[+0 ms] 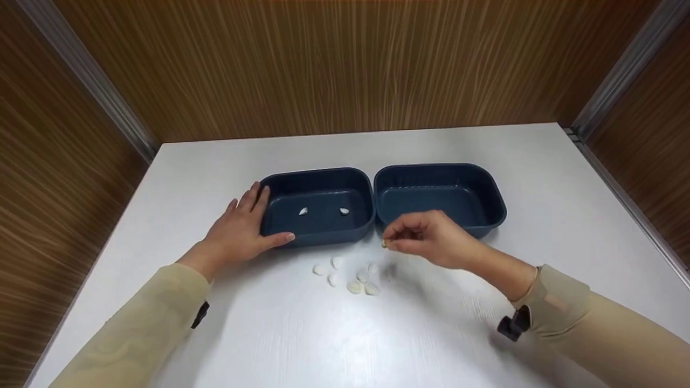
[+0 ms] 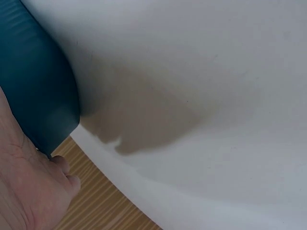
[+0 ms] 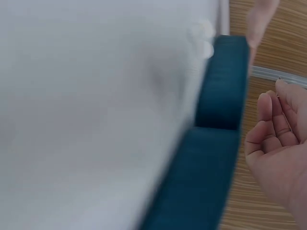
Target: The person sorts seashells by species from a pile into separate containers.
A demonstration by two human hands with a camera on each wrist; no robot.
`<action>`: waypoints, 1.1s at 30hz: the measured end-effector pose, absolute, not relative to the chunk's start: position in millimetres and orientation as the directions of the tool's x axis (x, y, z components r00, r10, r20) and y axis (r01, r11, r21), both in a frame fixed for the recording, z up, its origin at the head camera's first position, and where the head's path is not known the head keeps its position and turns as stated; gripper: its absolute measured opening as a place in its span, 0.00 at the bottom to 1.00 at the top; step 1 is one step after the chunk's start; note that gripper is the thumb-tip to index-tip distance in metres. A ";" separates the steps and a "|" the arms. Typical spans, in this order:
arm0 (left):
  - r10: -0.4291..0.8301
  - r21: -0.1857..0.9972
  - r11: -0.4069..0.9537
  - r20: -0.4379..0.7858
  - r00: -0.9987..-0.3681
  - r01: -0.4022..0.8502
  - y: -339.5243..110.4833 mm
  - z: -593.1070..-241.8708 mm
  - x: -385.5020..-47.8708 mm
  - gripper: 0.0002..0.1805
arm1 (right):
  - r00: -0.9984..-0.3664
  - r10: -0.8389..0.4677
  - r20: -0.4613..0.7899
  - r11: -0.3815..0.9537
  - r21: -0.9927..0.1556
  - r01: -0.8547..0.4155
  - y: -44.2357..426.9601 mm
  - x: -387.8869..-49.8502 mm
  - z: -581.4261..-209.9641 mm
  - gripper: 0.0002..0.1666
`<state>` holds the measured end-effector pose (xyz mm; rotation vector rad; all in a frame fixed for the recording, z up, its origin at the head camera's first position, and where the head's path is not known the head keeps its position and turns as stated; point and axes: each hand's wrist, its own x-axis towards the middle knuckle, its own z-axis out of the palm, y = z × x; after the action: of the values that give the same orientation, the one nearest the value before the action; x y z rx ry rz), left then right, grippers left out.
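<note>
Two dark blue plastic boxes stand side by side. My left hand [image 1: 237, 229] rests against the left box [image 1: 318, 238], its fairly straight fingers along the left side and its thumb at the front wall. Two small whitish garlic cloves [image 1: 344, 212] lie apart on that box's floor. Just in front of the right box [image 1: 488, 229], my right hand [image 1: 436, 240] pinches a small yellowish garlic clove [image 1: 384, 243] between thumb and fingertips, above the table. Several pale cloves [image 1: 354, 286] lie loosely on the tabletop before the boxes. In the right wrist view the pinched clove is hard to make out.
The white table [image 1: 334, 345] carries both boxes, which nearly touch. Wood-grain panels [image 1: 345, 64] rise behind and at both sides, with metal profiles [image 1: 628, 62] in the corners. Dark straps [image 1: 515, 323] show at the sleeve cuffs.
</note>
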<state>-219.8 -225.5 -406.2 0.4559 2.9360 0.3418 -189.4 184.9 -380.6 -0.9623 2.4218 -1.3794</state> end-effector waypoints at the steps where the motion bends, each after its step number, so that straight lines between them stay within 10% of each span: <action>1: 0.314 0.246 0.928 -0.113 -0.943 0.280 -225.5 -406.2 -220.1 0.72 | -0.770 -0.618 0.158 0.351 -0.821 -0.451 181.8 -191.9 -376.3 0.09; 33: 0.290 0.256 0.933 -0.123 -0.949 0.252 -220.9 -408.1 -222.5 0.69 | -0.798 -0.563 0.216 0.339 -0.820 -0.461 81.8 -268.0 -358.9 0.09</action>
<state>-222.5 -220.9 -408.1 0.4139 2.9318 0.3573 -268.0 81.8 -358.9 -0.9527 2.4820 -1.4657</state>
